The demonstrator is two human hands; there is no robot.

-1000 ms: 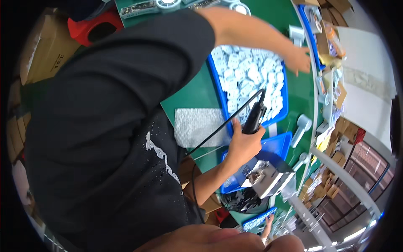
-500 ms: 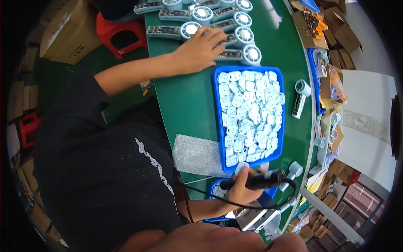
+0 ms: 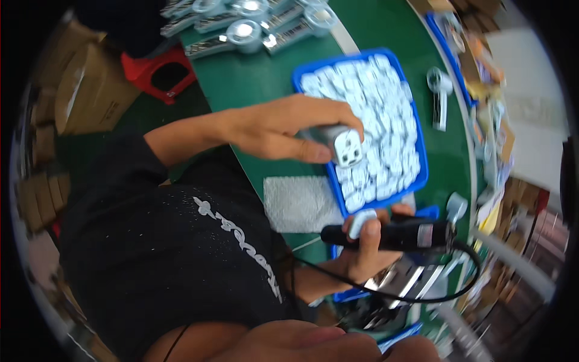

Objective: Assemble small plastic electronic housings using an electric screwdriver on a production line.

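My left hand (image 3: 295, 130) hangs over the near edge of a blue tray (image 3: 300, 84) of small white plastic covers (image 3: 377, 114). Its thumb and fingers grip a pale square-ended part (image 3: 348, 149); dark holes show in the end face, and the hand hides much of its body. Lower down, my right hand (image 3: 371, 256) is closed around a corded black electric screwdriver (image 3: 401, 235). The same hand pinches one small white cover (image 3: 362, 223) between thumb and finger, just off the tray's end.
Several pale blue handheld fans (image 3: 244, 33) with exposed boards lie at the table's upper end. Bubble wrap (image 3: 298, 204) lies beside the tray. A single fan (image 3: 440, 96) sits past the tray. The screwdriver's cable (image 3: 386, 295) loops below my right hand. A red stool (image 3: 160, 72) stands off the table.
My left hand has come away from the fans to the tray, now holding the square-ended part. My right hand still holds the screwdriver and cover. The view has shifted.
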